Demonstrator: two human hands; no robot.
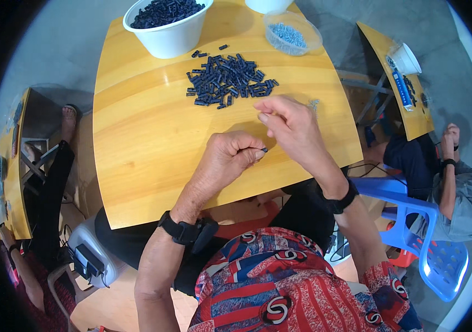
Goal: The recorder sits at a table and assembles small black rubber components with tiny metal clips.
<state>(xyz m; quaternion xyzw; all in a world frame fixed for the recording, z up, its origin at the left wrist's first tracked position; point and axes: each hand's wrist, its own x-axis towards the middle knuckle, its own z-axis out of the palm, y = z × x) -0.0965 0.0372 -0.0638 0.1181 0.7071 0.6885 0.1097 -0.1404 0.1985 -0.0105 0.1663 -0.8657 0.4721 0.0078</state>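
Table: wood, smooth, glossy varnish w/ visible grain. Far left bowl: white matt plastic. Far right tub: clear plastic, shiny. Small dark pieces mid-table: matt black plastic. Chair near right: blue glossy plastic. Shirt: printed cloth.
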